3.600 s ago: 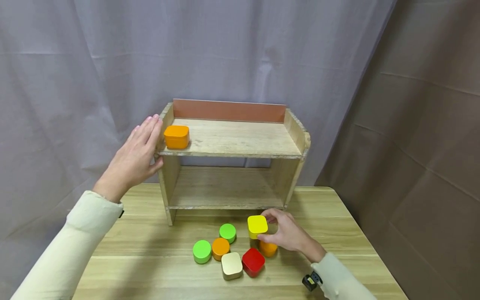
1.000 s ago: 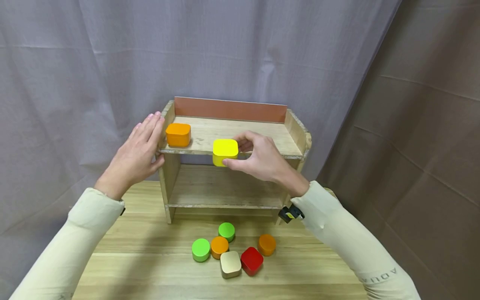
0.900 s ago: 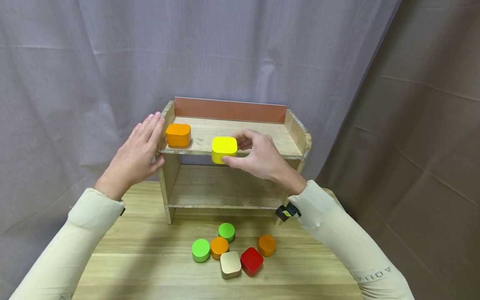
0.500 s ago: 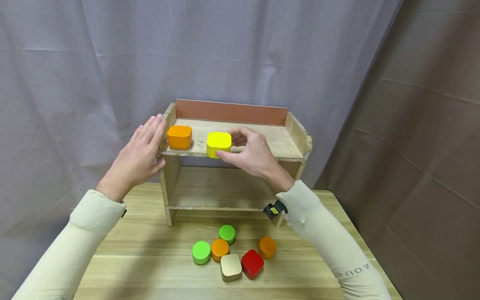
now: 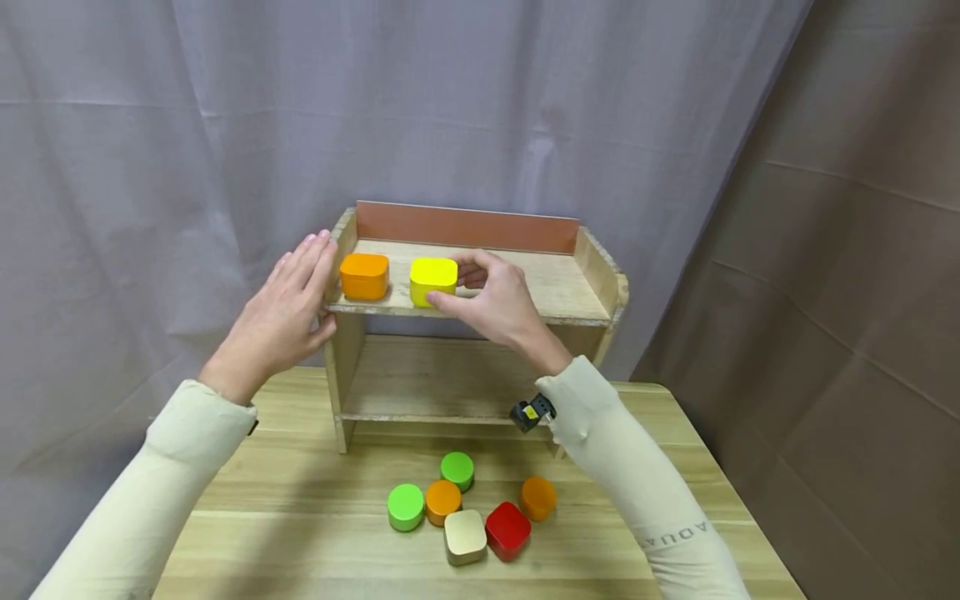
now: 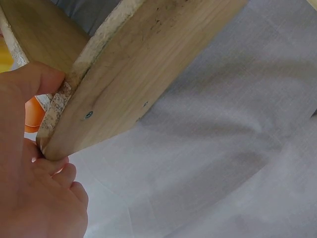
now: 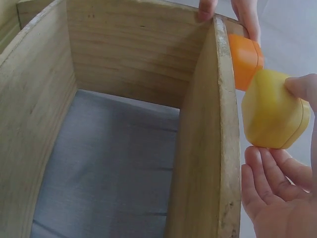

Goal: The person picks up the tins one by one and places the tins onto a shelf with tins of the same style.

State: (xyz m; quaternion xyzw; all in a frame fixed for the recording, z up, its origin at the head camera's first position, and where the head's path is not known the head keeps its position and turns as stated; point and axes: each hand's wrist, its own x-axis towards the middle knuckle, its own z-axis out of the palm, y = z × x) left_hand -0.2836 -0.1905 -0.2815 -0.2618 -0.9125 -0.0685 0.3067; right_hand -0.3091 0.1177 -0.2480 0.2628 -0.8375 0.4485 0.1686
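Observation:
My right hand (image 5: 495, 300) pinches a yellow rounded-square box (image 5: 433, 281) between thumb and fingertips, right at the front edge of the shelf's upper board. A seam runs round the box, seen in the right wrist view. My left hand (image 5: 279, 308) holds the left side panel of the small wooden shelf (image 5: 517, 283). In the left wrist view its thumb lies on the panel's front edge (image 6: 62, 99), with the fingers at the panel's corner. An orange rounded-square box (image 5: 364, 277) sits at the upper board's left end, between my left hand and the yellow box.
On the table (image 5: 300, 517) before the shelf lie green round boxes (image 5: 406, 507), orange round boxes (image 5: 443, 502), a beige-gold square box (image 5: 465, 535) and a red square box (image 5: 508, 530). A grey curtain (image 5: 450, 100) hangs behind, a brown one (image 5: 840, 292) at the right.
My right hand has lifted the yellow box from the table, then carried it left and forward to the upper board. The left hand stays at the shelf's side.

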